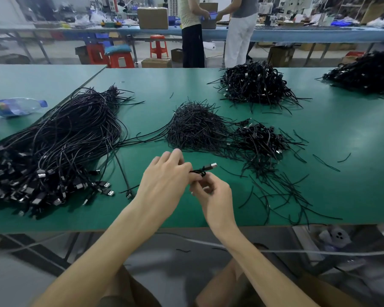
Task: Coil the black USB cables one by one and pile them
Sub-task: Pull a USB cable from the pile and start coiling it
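Two hands meet above the near part of the green table (146,89). The left hand (166,178) curls its fingers round a small, bunched black USB cable (200,173), and the right hand (214,196) pinches the same coil from below, with the silver plug pointing right. Uncoiled cables (53,147) lie heaped on the left, and a pile of coiled cables (259,138) sits just beyond the hands on the right.
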{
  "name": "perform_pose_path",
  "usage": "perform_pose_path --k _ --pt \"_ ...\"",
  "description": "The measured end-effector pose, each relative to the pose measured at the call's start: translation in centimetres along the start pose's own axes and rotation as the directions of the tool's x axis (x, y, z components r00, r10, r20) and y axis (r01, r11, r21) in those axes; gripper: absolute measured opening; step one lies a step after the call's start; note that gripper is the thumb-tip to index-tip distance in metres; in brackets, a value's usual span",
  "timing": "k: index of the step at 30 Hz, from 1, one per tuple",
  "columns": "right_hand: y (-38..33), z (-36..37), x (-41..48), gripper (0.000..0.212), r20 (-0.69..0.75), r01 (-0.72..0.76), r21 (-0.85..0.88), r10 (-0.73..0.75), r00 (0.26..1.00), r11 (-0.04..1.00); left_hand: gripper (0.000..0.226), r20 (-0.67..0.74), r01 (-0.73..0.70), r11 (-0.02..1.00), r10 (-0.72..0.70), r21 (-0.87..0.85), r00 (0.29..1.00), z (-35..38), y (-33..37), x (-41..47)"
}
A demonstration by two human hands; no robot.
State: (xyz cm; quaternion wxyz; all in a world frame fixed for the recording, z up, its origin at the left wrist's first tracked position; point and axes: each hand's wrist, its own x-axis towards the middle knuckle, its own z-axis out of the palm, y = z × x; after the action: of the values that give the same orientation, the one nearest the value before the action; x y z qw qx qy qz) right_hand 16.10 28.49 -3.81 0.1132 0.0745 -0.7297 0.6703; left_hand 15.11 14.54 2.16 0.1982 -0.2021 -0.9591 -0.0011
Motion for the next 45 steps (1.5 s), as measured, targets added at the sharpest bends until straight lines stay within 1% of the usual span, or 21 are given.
perform_pose_path --k 2,4,7,12,16,18,19,21,23,25,27,29,31,33,34,36,38,39,41,43,45 --pt "-0.1 0.0 0.0 0.013 -0.019 -0.015 -0.014 0.015 1.000 1.000 0.025 0.032 0.023 0.999 -0.024 0.040 0.999 0.0 0.6 0.1" --pt "-0.2 0.0 -0.1 0.012 -0.021 -0.014 -0.031 0.014 1.000 0.999 0.027 -0.008 0.092 0.995 -0.092 0.037 0.996 0.1 1.0 0.3" --pt "-0.2 0.2 0.0 0.013 -0.023 -0.017 -0.041 0.016 1.000 0.999 0.034 0.093 0.300 0.947 -0.291 -0.111 0.952 -0.4 1.7 0.9" --pt "0.1 0.2 0.6 0.016 -0.097 -0.016 -0.100 0.007 0.995 0.995 0.037 0.217 0.415 0.868 -0.365 -0.272 0.905 -1.1 2.3 1.4" --pt "0.4 -1.1 1.4 0.016 -0.123 -0.052 -0.077 0.043 0.991 0.996 0.019 0.370 0.458 0.717 -0.293 -0.525 0.882 -0.6 2.4 1.2" --pt "0.4 -1.8 1.6 0.015 -0.081 -0.122 -0.021 0.120 0.989 0.992 0.013 0.353 0.433 0.698 -0.268 -0.571 0.896 0.1 2.2 1.1" --pt "0.2 -2.1 1.7 0.016 -0.041 -0.179 0.050 0.181 0.983 0.983 0.012 0.330 0.423 0.699 -0.275 -0.577 0.903 0.5 2.1 1.1" --pt "-0.2 -2.3 1.8 0.021 0.064 -0.309 0.212 0.303 0.951 0.927 0.012 0.274 0.409 0.709 -0.304 -0.574 0.912 1.1 1.8 1.2" --pt "-0.6 -2.4 2.1 0.025 0.145 -0.406 0.315 0.380 0.914 0.858 0.010 0.247 0.378 0.701 -0.287 -0.605 0.926 1.6 1.7 1.0" --pt "-0.8 -2.5 2.6 0.027 0.170 -0.476 0.313 0.445 0.879 0.822 0.012 0.265 0.315 0.684 -0.181 -0.658 0.947 1.9 1.8 0.8" --pt "-1.1 -3.0 3.6 0.024 0.145 -0.505 0.264 0.484 0.863 0.822 0.014 0.305 0.296 0.656 -0.104 -0.694 0.947 1.9 1.5 0.5" --pt "-1.8 -4.3 5.4 0.021 0.098 -0.478 0.246 0.469 0.878 0.843 0.011 0.298 0.328 0.624 -0.157 -0.709 0.942 1.9 0.1 0.2" --pt "-3.0 -6.3 8.0 0.021 0.023 -0.426 0.167 0.429 0.903 0.889 0.015 0.295 0.422 0.676 -0.302 -0.604 0.907 1.8 -2.1 -0.2" --pt "-4.3 -8.5 11.0 0.025 -0.063 -0.357 0.002 0.356 0.932 0.934 0.025 0.320 0.534 0.790 -0.444 -0.302 0.837 1.8 -4.6 -0.9" --pt "-4.8 -9.6 12.4 0.032 -0.108 -0.315 -0.112 0.304 0.947 0.942 0.031 0.350 0.570 0.813 -0.504 -0.117 0.790 1.9 -5.8 -1.3" --pt "-5.3 -11.6 14.6 0.054 -0.168 -0.252 -0.407 0.199 0.965 0.878 0.046 0.465 0.583 0.803 -0.565 0.121 0.681 2.0 -7.3 -2.3" --pt "-4.9 -12.9 15.7 0.071 -0.155 -0.211 -0.632 0.145 0.977 0.746 0.052 0.572 0.562 0.805 -0.556 0.191 0.603 2.3 -8.0 -3.3" --pt "-4.4 -13.3 15.8 0.075 -0.138 -0.190 -0.700 0.131 0.982 0.689 0.048 0.593 0.566 0.806 -0.544 0.174 0.593 2.6 -8.3 -3.7" --pt "-3.0 -13.4 15.2 0.072 -0.140 -0.153 -0.794 0.069 0.988 0.589 0.033 0.576 0.591 0.801 -0.529 0.095 0.623 2.9 -8.5 -4.2" --pt "-1.8 -12.8 13.6 0.063 -0.144 -0.101 -0.836 -0.038 0.989 0.539 0.021 0.528 0.581 0.813 -0.515 0.050 0.675 3.1 -8.3 -4.2" --pt "-0.9 -11.8 11.4 0.054 -0.085 0.006 -0.858 -0.153 0.985 0.514 0.015 0.474 0.559 0.829 -0.491 -0.003 0.731 3.2 -7.6 -3.9"
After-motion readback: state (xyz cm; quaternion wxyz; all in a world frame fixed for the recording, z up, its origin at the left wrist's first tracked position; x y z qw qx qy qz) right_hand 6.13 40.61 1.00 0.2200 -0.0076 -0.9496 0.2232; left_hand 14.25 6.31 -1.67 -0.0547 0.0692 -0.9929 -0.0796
